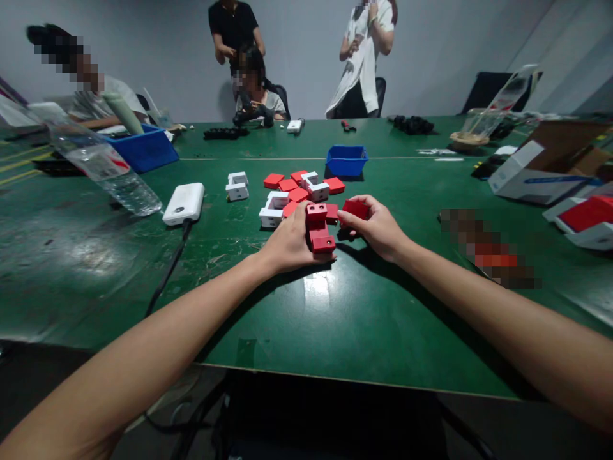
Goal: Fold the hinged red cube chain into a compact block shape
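My left hand is closed around a red U-shaped block with small holes in its ends, held upright just above the green table. Close by on the right, my right hand pinches a flat red piece between thumb and fingers. The two red parts are apart. Behind my hands lie several flat red pieces in a loose pile. White U-shaped blocks stand among them, one at the front, one at the back, and another off to the left.
A small blue bin stands behind the pile. On the left are a white power bank with a black cable, a tilted water bottle and a larger blue bin. An open cardboard box sits right. Several people are across the table.
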